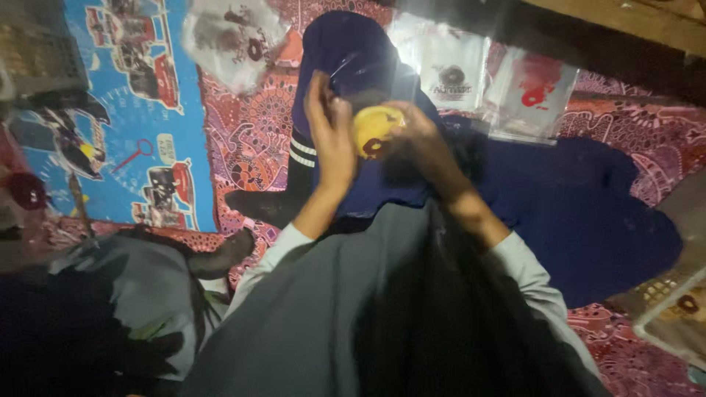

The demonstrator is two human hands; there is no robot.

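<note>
My left hand and my right hand are raised together over my lap. Between them is a small round yellow thing with a dark red mark; both hands hold it. A clear plastic sleeve with a bright glare rises from it, above the fingers. Dark blue cloth lies under and behind the hands. My grey sleeves reach down to the frame's bottom.
Clear plastic packets with printed marks lie at the top on a red patterned mat. A blue cartoon-print sheet is at the left. More dark blue cloth spreads right. A mesh basket sits lower right.
</note>
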